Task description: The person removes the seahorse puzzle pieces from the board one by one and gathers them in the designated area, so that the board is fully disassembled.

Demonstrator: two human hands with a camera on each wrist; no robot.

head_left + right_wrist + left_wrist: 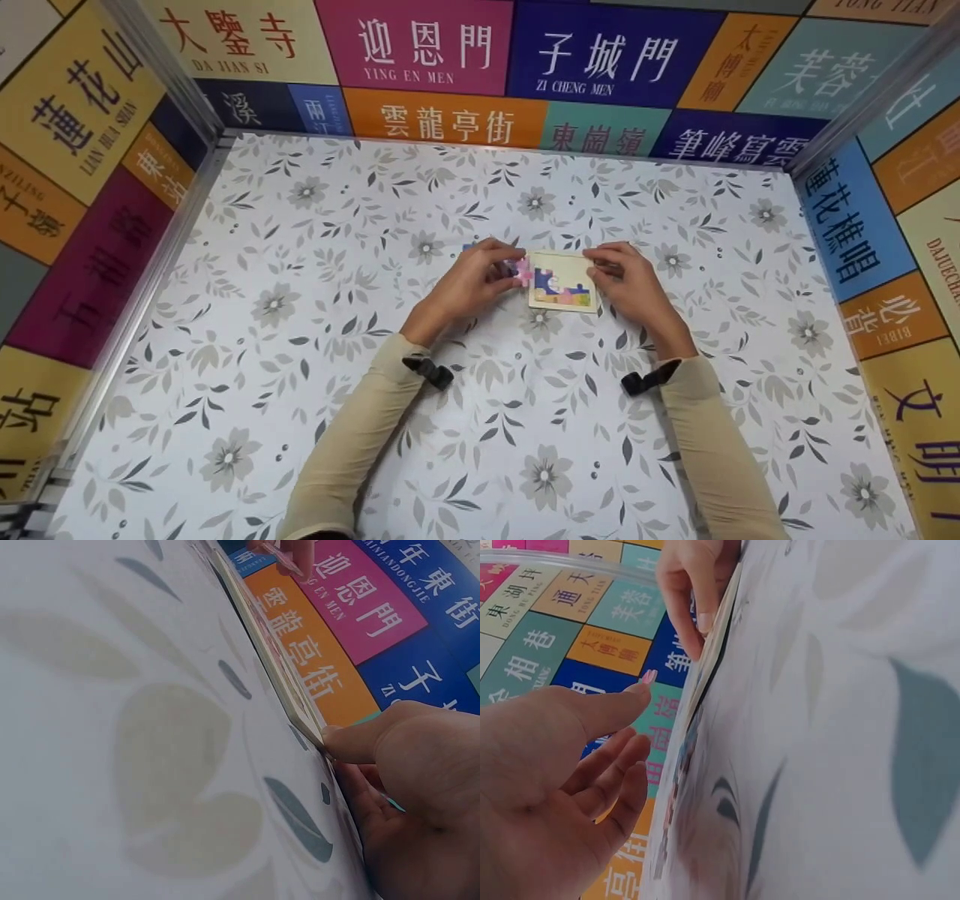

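A small square puzzle board (574, 264) lies on the tabletop, with joined blue, pink and yellow pieces (566, 297) along its lower and left part and bare cream backing above. Just left of the board, my left hand (469, 281) pinches a pink puzzle piece (520, 271) between thumb and fingers. In the left wrist view that piece (649, 676) shows at the thumb tip, raised off the table. My right hand (634, 281) holds the board at its upper right edge; in the right wrist view the thumb (341, 741) presses on the board's corner.
More loose puzzle pieces (671, 802) lie flat beyond the left hand, mostly hidden by it in the head view. A floral cloth (375, 217) covers the table. Upright panels with coloured lettering (431, 45) enclose its back and sides.
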